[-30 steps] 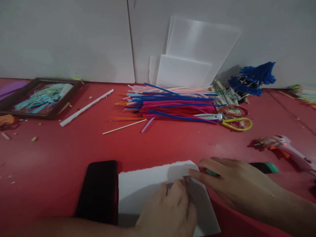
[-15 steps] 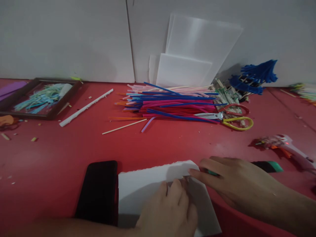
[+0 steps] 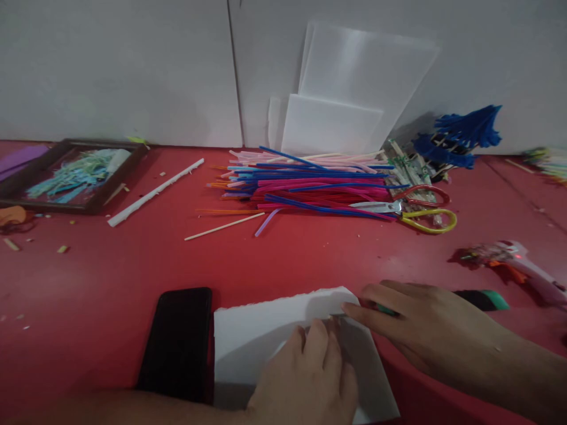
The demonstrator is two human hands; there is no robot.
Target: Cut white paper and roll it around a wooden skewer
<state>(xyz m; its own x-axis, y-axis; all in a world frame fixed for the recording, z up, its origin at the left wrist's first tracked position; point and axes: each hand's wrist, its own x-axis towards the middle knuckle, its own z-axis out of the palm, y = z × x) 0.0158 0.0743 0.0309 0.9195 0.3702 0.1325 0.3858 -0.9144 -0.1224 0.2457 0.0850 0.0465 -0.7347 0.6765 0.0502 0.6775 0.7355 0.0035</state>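
A white foam board sheet (image 3: 257,336) with a rough far edge lies on the red table in front of me. My left hand (image 3: 305,372) presses down on it, fingers bent and held together; what is under them is hidden. At the sheet's right side, my right hand (image 3: 416,324) is closed round a craft knife (image 3: 494,300) with a green and black handle. Its thin tip points left, close to my left fingertips, and my right hand covers most of it. A black phone (image 3: 177,342) rests just left of the sheet.
Beyond are a pile of coloured pipe cleaners (image 3: 310,183), scissors (image 3: 411,211) and a thin stick (image 3: 224,226). A glue gun (image 3: 509,260) lies at right. A brown frame (image 3: 86,208) and a rolled white paper stick (image 3: 155,193) are at left. White sheets (image 3: 363,71) lean on the wall.
My left hand has shifted slightly to the right on the sheet. My right hand keeps nearly the same place with the craft knife.
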